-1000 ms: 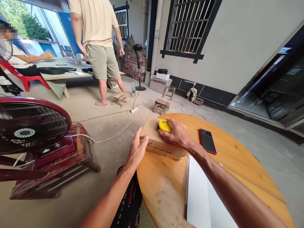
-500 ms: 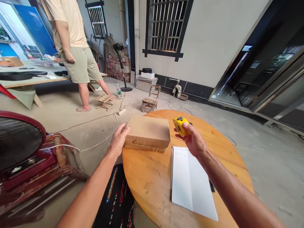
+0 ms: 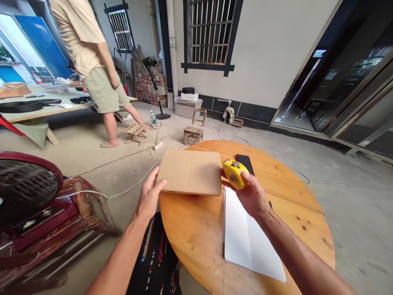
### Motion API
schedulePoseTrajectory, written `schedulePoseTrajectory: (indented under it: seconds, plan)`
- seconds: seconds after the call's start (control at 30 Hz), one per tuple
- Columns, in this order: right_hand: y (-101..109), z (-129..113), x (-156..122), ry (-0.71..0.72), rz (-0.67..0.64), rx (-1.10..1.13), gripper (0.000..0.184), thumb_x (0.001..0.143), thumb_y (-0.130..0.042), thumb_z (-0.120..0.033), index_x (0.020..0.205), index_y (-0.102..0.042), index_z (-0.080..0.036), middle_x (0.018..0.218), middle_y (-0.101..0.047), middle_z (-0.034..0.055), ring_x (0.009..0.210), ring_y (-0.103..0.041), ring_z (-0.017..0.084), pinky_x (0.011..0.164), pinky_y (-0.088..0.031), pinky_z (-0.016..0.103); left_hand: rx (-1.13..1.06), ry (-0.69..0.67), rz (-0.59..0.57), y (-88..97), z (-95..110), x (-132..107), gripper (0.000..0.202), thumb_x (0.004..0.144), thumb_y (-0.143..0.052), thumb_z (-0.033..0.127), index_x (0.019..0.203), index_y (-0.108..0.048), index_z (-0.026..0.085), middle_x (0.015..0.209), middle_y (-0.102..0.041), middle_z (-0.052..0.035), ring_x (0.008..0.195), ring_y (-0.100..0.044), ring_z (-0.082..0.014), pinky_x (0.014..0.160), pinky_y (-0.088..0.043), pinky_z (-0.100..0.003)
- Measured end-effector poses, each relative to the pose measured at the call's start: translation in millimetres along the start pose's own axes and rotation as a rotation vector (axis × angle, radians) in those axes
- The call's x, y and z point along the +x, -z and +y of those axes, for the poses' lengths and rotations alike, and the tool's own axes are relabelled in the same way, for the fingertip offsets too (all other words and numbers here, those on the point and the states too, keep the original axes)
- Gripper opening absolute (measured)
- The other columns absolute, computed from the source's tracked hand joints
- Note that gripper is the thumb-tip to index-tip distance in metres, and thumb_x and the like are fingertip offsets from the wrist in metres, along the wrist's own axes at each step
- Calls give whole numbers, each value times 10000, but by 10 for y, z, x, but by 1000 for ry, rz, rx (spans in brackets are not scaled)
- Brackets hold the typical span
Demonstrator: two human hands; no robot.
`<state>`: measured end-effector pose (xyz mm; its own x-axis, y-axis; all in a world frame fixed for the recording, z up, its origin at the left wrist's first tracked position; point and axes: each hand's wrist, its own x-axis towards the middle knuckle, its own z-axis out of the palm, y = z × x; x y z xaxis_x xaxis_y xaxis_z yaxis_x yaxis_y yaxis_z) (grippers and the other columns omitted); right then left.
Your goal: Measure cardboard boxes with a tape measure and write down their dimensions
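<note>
A brown cardboard box [image 3: 188, 172] is at the left rim of the round wooden table [image 3: 196, 233]. Its broad face is turned toward me, and its front side hardly shows. My left hand [image 3: 150, 194] grips the box's left edge, thumb on top and fingers mostly hidden behind. Wrapped in my right hand [image 3: 253, 196] is a yellow tape measure [image 3: 235, 174], held close to the box's right edge; I cannot tell whether those fingers touch the box. White folded paper [image 3: 247, 233] lies below my right hand. A dark phone with a red edge [image 3: 245, 162] rests beyond the tape measure.
A red fan [image 3: 27, 192] stands close on my left. Another person [image 3: 89, 61] stands by a long work table [image 3: 18, 116]. A small wooden chair [image 3: 195, 129], a folding stool [image 3: 135, 133], a water bottle [image 3: 153, 119] and white cables are on the floor ahead.
The box has tipped so its upper face is turned toward me and its front side has dropped from sight. My left hand has closed on its edge. The phone has come into view.
</note>
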<state>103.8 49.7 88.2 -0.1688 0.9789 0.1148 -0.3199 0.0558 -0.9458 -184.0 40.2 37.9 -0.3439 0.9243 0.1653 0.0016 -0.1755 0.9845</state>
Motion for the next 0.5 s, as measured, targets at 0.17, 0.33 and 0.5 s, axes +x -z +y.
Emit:
schedulePoseTrajectory:
  seconds: [0.17, 0.33, 0.5]
  plan:
    - [102, 164, -742, -50, -8, 77, 454, 855, -533, -537, 1172, -670, -242, 1253, -689, 124, 1191, -620, 346, 1038, -438, 557, -97, 20, 31, 208, -189, -602, 646, 794, -706, 367, 1383, -477, 232, 1402, -567, -83, 1315, -505, -287, 1075, -433, -385]
    - [-20, 334, -1093, -49, 23, 140, 467, 833, -567, -525, 1201, -647, -249, 1249, -681, 107, 1201, -600, 325, 1065, -410, 533, -51, 54, 32, 209, -324, -876, 566, 817, -713, 376, 1326, -501, 248, 1341, -590, -71, 1314, -504, -270, 1135, -363, -424]
    - [-17, 364, -1033, 7, 110, 137, 458, 827, -580, -520, 1183, -629, -236, 1244, -670, 105, 1170, -590, 307, 1000, -440, 460, 49, 62, 17, 52, -292, -710, 565, 809, -708, 422, 1297, -503, 225, 1275, -615, -101, 1260, -546, -297, 1127, -363, -497]
